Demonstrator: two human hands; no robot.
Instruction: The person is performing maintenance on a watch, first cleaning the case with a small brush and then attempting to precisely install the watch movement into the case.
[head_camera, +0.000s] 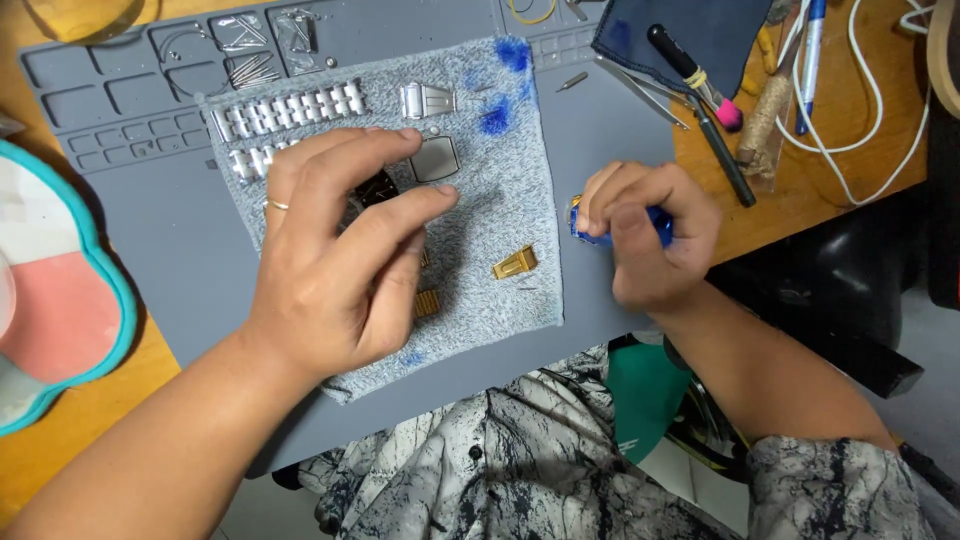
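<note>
Fingers of the left hand (340, 270) are spread and lie flat over a dark watch case (375, 190), pressing it to the grey cloth (500, 200); only a small part of the case shows between the index and middle finger. The right hand (650, 235) is closed as a fist around a blue-handled tool (585, 225) (its tip I cannot see), just past the right edge of the cloth.

Judging from how things lie, the watch is already taken apart. Silver bracelet links (290, 108) and a silver clasp (427, 100) are in rows above the fingers, a square grey piece (436, 160) is just beside the index fingertip, and a gold link (515, 263) lies between both hands. Putting it together seems not done. All rests on a grey work mat (200, 250).
</note>
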